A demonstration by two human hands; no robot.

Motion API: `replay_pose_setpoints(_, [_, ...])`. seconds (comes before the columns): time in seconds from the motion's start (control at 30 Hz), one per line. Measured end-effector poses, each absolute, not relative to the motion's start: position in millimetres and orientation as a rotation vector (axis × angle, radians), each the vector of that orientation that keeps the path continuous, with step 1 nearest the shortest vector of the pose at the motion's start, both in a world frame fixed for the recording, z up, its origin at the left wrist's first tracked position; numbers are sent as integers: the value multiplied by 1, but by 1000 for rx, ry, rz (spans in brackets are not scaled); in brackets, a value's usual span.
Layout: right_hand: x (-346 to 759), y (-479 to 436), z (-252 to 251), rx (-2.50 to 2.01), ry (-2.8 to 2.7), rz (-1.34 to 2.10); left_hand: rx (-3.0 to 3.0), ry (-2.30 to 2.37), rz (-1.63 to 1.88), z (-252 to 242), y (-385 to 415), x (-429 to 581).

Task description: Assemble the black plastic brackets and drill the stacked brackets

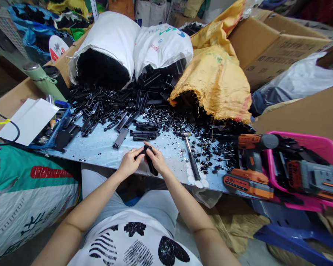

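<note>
Both hands meet at the front edge of the table over a long black plastic part. My right hand is closed around its upper end, and the lower end sticks out below the fingers, tilted toward me. My left hand pinches at the same end from the left; a small dark piece shows at its fingertips, but I cannot make out whether it is separate. Just beyond the hands lies a stack of similar black parts. A single flat dark grey part lies to their left. To the right rests a hammer.
Heaps of black parts spill from two white sacks and a yellow sack. Small black pieces with metal pins are scattered right. An orange cordless drill stands beside a pink basket. A blue tray sits left.
</note>
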State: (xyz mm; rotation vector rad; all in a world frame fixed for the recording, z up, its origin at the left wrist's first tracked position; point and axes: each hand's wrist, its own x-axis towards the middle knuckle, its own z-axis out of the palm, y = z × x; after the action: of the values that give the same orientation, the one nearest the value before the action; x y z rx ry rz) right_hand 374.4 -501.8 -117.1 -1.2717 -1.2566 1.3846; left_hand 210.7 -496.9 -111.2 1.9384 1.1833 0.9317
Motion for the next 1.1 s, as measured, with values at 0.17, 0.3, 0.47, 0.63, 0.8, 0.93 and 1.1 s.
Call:
replay_pose_setpoints(0.17, [391, -498, -100, -1281, -1718, 1129, 2116, 1276, 887, -97, -507, 214])
replay_pose_setpoints(0.3, [380, -503, -92, -1272, -1646, 1043, 2065, 1335, 1170, -96, -515, 228])
replay_pose_setpoints(0.47, [362, -513, -94, -1256, -1544, 1000, 2014, 1318, 1359, -92, -514, 237])
replay_pose_setpoints(0.63, [356, -515, -102, -1211, -1500, 1029, 2027, 1262, 1306, -95, -512, 236])
replay_pose_setpoints(0.8, [402, -473, -107, -1276, -1916, 879, 1830, 1516, 1181, -123, -523, 235])
replay_pose_setpoints(0.93, [506, -416, -107, -1889, -1734, 303, 2305, 1514, 789, -126, -518, 224])
replay_pose_setpoints(1.1, [628, -385, -108, -2643, -890, 36, 2772, 1005, 283, -119, -491, 221])
